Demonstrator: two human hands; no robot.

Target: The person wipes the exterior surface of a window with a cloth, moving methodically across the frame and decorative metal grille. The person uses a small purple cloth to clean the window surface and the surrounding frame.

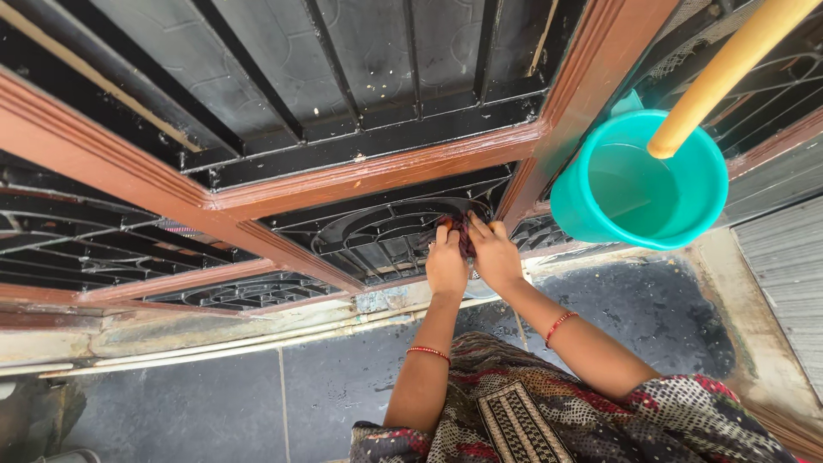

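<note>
**Cloth pressed to the lower grille panel**

Cloth (pixel 464 233), dark reddish, sits bunched against the black grille (pixel 386 236), gripped by 2 closed hands: left hand (pixel 446 261) and right hand (pixel 495 255). The wiping looks partway done, with specks on the upper bars. The wooden frame (pixel 360 176) hems the panel; a teal bucket (pixel 639 180) crowds the right.

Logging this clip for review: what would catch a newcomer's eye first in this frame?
The teal bucket at upper right, with a yellow pole slanting over it, stands out most. At centre, the left hand and right hand press a dark cloth against the black grille of a reddish-brown framed door.
</note>
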